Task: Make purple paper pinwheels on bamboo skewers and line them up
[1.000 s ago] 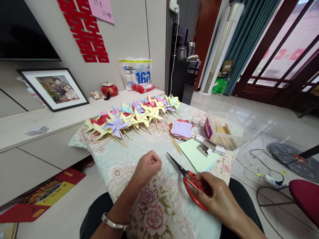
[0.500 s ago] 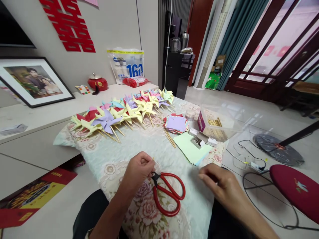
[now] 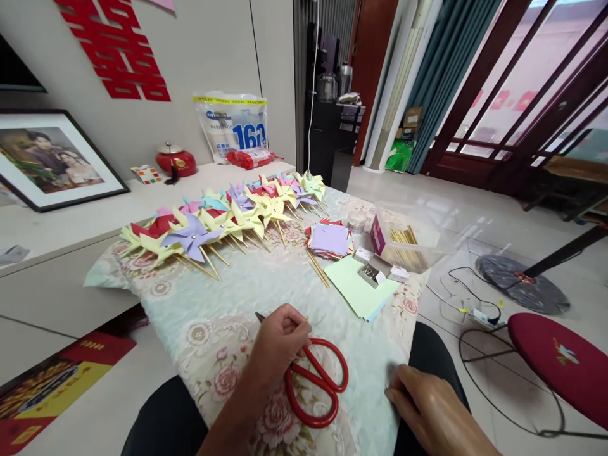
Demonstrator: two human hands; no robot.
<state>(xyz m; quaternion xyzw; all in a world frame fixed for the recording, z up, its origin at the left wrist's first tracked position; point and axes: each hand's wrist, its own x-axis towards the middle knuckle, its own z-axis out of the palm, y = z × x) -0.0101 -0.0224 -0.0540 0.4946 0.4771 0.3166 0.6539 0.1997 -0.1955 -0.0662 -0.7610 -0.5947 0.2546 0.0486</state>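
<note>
scissors | under left hand | right hand apart, empty

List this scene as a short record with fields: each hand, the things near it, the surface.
left hand: closed over the pivot of the red-handled scissors, blade tip poking out to the left
right hand: free, fingers on the cloth edge
surface: floral tablecloth
far side: row of paper pinwheels on sticks
right side: stack of paper squares, green sheet, clear box of sticks
</note>
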